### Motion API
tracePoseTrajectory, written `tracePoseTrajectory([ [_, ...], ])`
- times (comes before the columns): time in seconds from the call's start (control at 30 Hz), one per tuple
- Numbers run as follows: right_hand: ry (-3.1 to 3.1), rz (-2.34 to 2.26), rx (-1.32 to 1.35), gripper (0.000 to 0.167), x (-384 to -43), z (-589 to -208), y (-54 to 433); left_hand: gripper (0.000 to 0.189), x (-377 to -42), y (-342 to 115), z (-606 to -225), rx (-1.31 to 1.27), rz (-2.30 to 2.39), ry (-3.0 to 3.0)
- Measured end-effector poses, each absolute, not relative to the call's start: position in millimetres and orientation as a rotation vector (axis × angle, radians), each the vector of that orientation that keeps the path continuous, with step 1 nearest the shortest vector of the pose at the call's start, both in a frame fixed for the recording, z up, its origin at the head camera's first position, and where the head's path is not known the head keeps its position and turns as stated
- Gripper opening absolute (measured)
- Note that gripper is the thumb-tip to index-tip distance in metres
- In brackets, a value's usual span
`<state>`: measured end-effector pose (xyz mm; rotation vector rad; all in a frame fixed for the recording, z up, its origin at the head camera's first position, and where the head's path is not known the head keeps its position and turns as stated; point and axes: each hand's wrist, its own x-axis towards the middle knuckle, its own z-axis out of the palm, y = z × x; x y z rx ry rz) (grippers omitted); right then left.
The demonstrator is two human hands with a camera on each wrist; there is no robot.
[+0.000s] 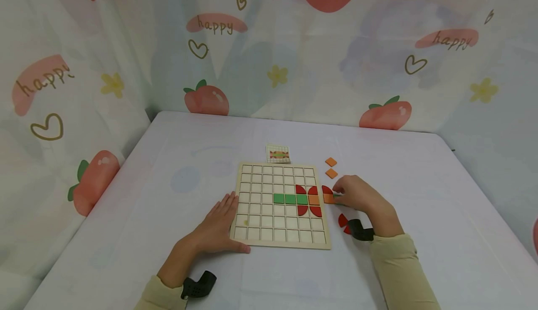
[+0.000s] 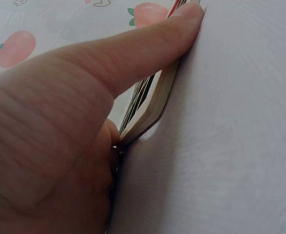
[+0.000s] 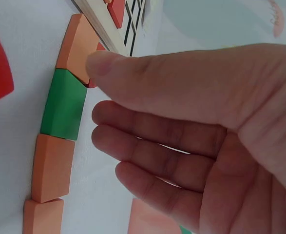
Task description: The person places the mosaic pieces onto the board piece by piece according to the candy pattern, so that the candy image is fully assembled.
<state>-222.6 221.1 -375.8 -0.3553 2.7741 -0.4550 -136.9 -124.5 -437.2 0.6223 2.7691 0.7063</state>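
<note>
A wooden grid board (image 1: 254, 207) lies on the table, with three green squares (image 1: 290, 199), an orange square (image 1: 313, 200) and several red quarter-circles (image 1: 302, 210) set in its cells. My left hand (image 1: 218, 223) rests along its left edge, fingers straight, thumb (image 2: 147, 61) spread over the near corner. Right of the board, the right hand (image 1: 361, 195) has its thumb tip (image 3: 101, 63) at a loose orange piece (image 3: 77, 46) and a red quarter-circle (image 1: 327, 189). Its index fingertip is hidden in the right wrist view; I cannot tell whether it pinches either piece.
A small pattern card (image 1: 278, 154) lies beyond the board's far edge. Two orange diamonds (image 1: 331, 162) lie at the back right. Loose red pieces (image 1: 343, 220) sit beside the right wrist. Under that hand runs a row with a green piece (image 3: 64, 105) and more orange ones (image 3: 53, 168).
</note>
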Motion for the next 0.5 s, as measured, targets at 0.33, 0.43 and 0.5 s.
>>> tracePoseTrajectory([
  [0.33,2.735,-0.449,-0.296,0.027,-222.6,-375.5,222.0,0.125,-136.9,-124.6,-438.7,0.611,0.706,2.769],
  [0.43,2.728,-0.451,-0.284,0.028,-222.5,-375.4,222.4,0.125,-137.0,-124.7,-439.1,0.609,0.703,2.770],
  [0.5,2.726,-0.454,-0.274,0.027,-222.7,-375.9,222.5,0.125,-137.1,-124.7,-439.2,0.607,0.704,2.770],
])
